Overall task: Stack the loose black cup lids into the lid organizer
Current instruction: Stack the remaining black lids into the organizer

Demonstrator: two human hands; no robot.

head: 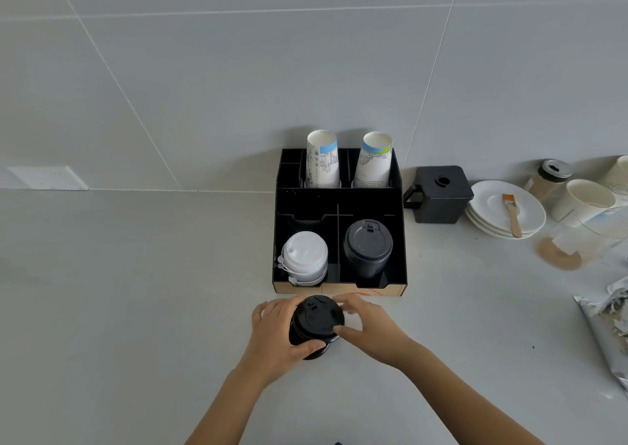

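A pale grey worktop (136,308) fills the lower part of the view and meets a grey tiled wall (238,71) behind it. Against that wall stands the black lid organizer (339,196), its front edge a bare tan strip. Its two rear slots each hold a stack of printed paper cups (323,161), mouths down. Of its front compartments, the left one holds a stack of white lids (304,257) and the right one a stack of black lids (368,246), both leaning a little toward the camera.

To the right of the organizer sits a black square container (438,195) with a handle, then a stack of white saucers (506,212) with a small brush (511,215) lying across the top one. A lidded jar (548,179) and white cups (588,201) stand further right, and a crumpled silver bag (608,325) lies at the frame edge.

Just in front of the organizer, a short stack of loose black cup lids (317,322) is held between both hands, near the worktop. The left hand (280,337) wraps the stack's left side, its grip closed around the stack with the thumb across the front. The right hand (368,325) pinches the top lid's right rim, thumb at the near edge and fingers curled over the far edge, its grip closed on the stack.
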